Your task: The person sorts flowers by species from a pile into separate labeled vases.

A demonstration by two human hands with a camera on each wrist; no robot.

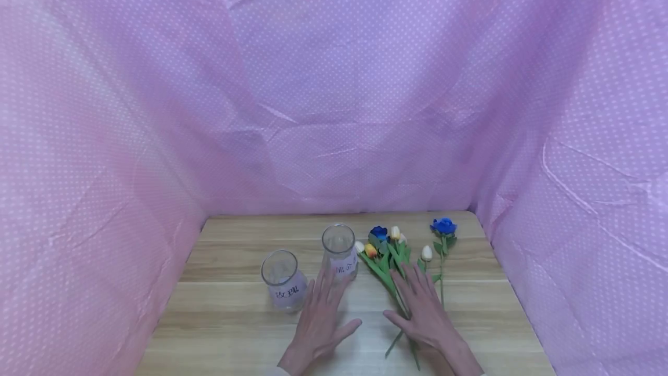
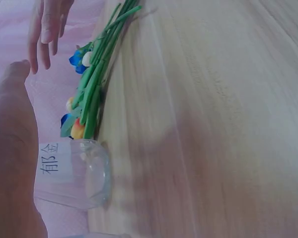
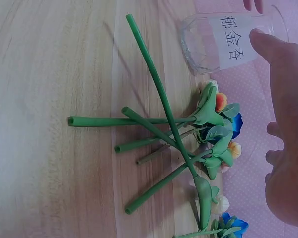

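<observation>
Left hand (image 1: 318, 325) and right hand (image 1: 425, 313) sit empty, fingers (image 2: 49, 22) spread; we'd best pinch one stem (image 3: 154, 74) low, easing it clear of the others.

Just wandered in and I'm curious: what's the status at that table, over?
Left-hand grip open, empty. Right-hand grip open, empty, over flowers. Flowers lying on table; both glass jars hold none. Possible snag: some stems cross.

Head: diffuse light, pale sheen on tabletop (image 1: 369, 302) | left wrist: broad soft shadow | wrist views: slightly hazy
</observation>
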